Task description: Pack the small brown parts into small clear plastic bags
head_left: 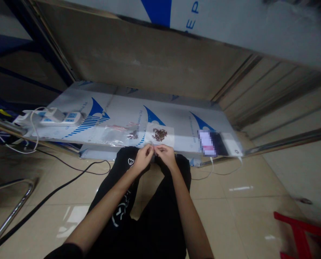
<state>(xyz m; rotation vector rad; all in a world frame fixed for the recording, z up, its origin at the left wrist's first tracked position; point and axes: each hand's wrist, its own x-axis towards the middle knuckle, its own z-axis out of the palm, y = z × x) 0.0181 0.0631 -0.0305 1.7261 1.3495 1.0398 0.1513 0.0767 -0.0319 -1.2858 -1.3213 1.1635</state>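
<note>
My left hand [144, 157] and my right hand [164, 154] are close together at the front edge of the low shelf, above my knees. The fingertips of both are pinched, and whatever sits between them is too small to make out. Just beyond them, a heap of small reddish-brown pieces [159, 135] lies on a white sheet [170, 136]. To the left of the sheet is a clear plastic bag [113, 136], with a few small dark pieces [132, 135] at its right end.
A white power strip [73, 118] with plugs stands on the shelf's left. A phone [207, 143] with a lit screen and a white device [232, 144] lie at the right, cables hanging down. An upper shelf [230, 32] overhangs. A red stool [297, 226] is at the lower right.
</note>
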